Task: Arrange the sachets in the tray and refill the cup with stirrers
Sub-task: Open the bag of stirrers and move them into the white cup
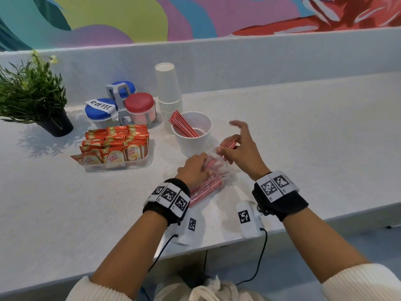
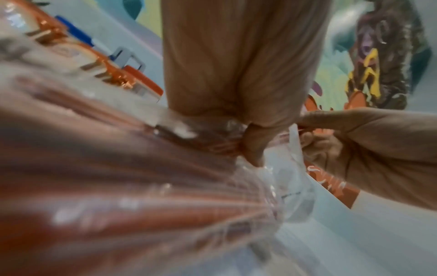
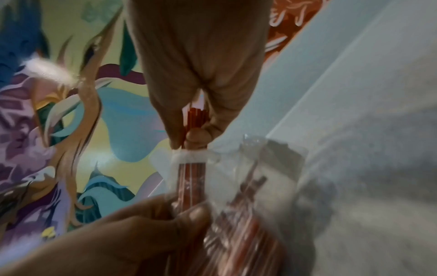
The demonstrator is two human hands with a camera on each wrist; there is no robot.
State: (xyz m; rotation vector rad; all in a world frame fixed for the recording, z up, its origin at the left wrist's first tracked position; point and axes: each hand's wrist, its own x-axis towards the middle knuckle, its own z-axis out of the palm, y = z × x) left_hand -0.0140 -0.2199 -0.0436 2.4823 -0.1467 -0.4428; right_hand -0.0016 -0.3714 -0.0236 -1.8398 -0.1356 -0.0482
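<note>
A clear plastic bag of red stirrers (image 1: 206, 185) lies on the counter near its front edge. My left hand (image 1: 195, 170) grips the bag (image 2: 141, 196) near its open end. My right hand (image 1: 236, 148) pinches a small bunch of red stirrers (image 3: 196, 119) that sticks partly out of the bag's mouth (image 3: 189, 158). Just behind the hands stands a white cup (image 1: 193, 135) with several red stirrers (image 1: 183, 124) leaning at its left side. The clear tray (image 1: 117, 165) to the left holds rows of orange creamer sachets (image 1: 115, 144).
A stack of white paper cups (image 1: 169, 92) stands behind the stirrer cup. A grey caddy with blue and red lidded jars (image 1: 121, 107), one labelled coffee, sits behind the tray. A potted plant (image 1: 32, 94) stands at far left. A raised ledge backs the counter.
</note>
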